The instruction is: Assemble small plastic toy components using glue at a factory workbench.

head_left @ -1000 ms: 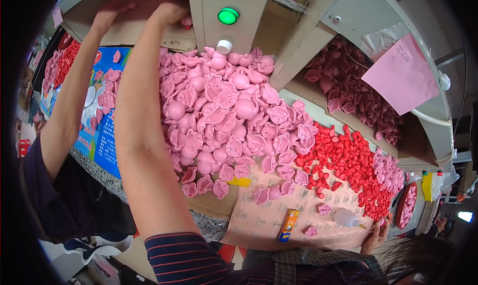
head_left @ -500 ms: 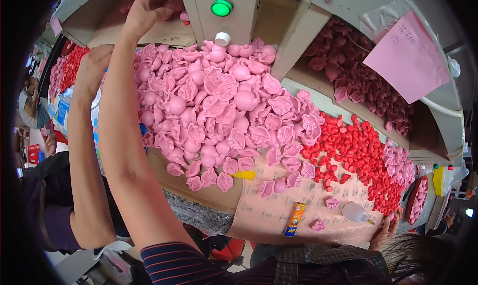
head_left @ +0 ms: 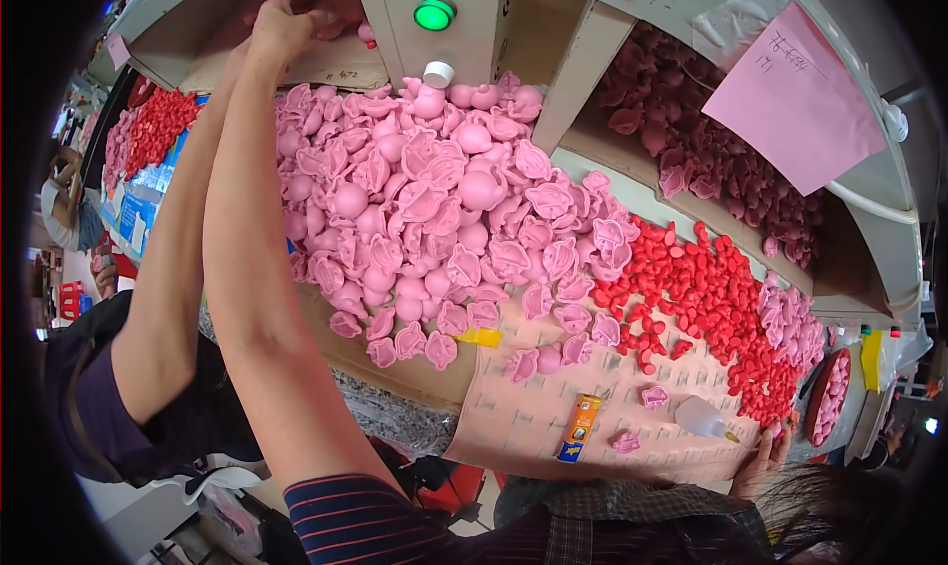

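At the upper left, both my arms reach into the dim mouth of a cardboard-lined machine compartment (head_left: 346, 69). My right hand (head_left: 283, 30) is at the opening with its fingers bent and closed; whatever they hold is hidden. My left forearm (head_left: 188, 239) runs up behind the right one, which covers my left hand and its fingers. Blurred pink pieces lie in the shadow just beyond my hands, with a small pink and red piece (head_left: 367, 35) beside them. Below and to the right spreads a big heap of pink moulded plastic pieces (head_left: 415, 200), some round, some hollow shells.
A green lamp (head_left: 434, 14) glows on the machine post above a white knob (head_left: 438, 74). Right of the heap lie small red parts (head_left: 691, 279), an orange tube (head_left: 579, 428) and a translucent squeeze bottle (head_left: 703, 418). Another person's hand (head_left: 758, 466) rests at the right edge.
My left hand has risen from beside the right forearm to behind it, near my right hand. My right hand stays at the compartment opening. The view has shifted slightly.
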Demonstrator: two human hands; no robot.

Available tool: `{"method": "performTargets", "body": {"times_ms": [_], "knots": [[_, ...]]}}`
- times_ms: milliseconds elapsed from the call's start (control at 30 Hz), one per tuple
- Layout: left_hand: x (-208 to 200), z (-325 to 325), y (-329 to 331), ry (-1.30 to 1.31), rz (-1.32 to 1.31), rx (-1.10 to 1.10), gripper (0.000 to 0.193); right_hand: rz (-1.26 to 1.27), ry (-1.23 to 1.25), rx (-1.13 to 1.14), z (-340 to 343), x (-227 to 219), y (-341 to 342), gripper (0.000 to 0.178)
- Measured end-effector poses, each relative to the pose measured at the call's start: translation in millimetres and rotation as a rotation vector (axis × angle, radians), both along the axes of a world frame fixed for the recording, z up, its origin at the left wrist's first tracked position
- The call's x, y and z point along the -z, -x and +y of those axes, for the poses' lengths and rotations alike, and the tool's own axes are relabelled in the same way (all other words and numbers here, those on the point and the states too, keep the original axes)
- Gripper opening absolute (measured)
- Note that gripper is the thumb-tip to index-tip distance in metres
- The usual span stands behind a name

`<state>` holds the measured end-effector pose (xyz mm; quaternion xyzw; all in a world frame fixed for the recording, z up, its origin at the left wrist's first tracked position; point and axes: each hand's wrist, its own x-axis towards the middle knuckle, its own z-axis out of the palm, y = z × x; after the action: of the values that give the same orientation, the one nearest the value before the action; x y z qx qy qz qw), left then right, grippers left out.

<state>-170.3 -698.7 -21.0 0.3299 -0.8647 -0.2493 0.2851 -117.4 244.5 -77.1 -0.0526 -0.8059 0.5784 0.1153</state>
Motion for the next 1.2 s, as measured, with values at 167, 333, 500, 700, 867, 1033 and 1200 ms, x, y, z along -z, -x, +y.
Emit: {"method": "performTargets", "body": {"times_ms": [167, 333, 500, 700, 867, 1033, 1200], "knots": [[-31.7, 78.8, 0.5, 0.182, -0.261, -0.084, 0.05, 0.005, -0.026, 0.017, 7.0, 2.1, -0.1, 0.04], [-38.5, 83.3, 10.5, 0.091, -0.375, -0.168, 0.051, -0.009, -0.024, 0.021, 9.6, 3.4, -1.4, 0.041], [-19.7, 62.0, 6.6, 0.143, -0.349, -0.012, 0.042, 0.019, 0.031, 0.009, -2.8, -0.4, -0.3, 0.038], [-31.2, 78.8, -34.2, -0.672, 0.252, 0.224, 0.027, -0.028, 0.071, 0.056, 12.6, 3.0, -0.4, 0.037], [-39.3, 108.5, -94.1, -0.968, 0.52, 0.501, 0.042, 0.016, 0.062, 0.011, 28.6, 17.1, 0.7, 0.035], [-50.4, 142.8, -134.5, -1.123, 0.772, 0.607, 0.047, -0.023, -0.001, 0.024, 11.9, 3.3, 1.2, 0.035], [-62.7, 188.6, -162.4, -0.98, 0.897, 0.64, 0.051, 0.046, 0.099, -0.04, 25.0, 14.6, 5.9, 0.035]]}}
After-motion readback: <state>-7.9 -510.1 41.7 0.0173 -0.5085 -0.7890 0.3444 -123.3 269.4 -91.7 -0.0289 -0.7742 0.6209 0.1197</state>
